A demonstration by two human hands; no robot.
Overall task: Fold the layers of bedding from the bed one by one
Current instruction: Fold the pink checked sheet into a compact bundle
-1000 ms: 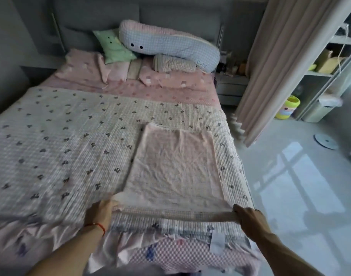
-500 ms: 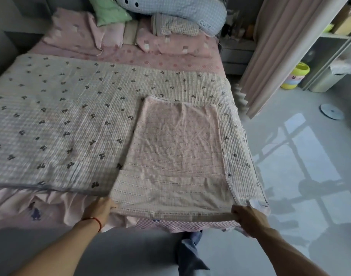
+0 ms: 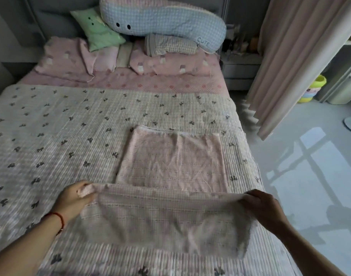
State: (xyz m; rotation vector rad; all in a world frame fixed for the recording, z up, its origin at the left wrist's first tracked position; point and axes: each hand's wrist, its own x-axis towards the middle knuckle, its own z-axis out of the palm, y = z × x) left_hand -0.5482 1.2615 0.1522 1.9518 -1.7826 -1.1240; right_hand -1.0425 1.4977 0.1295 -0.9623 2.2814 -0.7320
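The left hand (image 3: 75, 198) and right hand (image 3: 259, 206) each pinch a near corner of the pink blanket (image 3: 170, 162); it looks light, limp, best held at corners.

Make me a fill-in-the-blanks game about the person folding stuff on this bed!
1. Both hands hold the near corners of a ____ cloth.
2. The left hand has a ____ string round its wrist.
3. The word on the long blue pillow is ____.
4. The small square pillow by the headboard is ____.

Missing words: pink; red; CUTE; green
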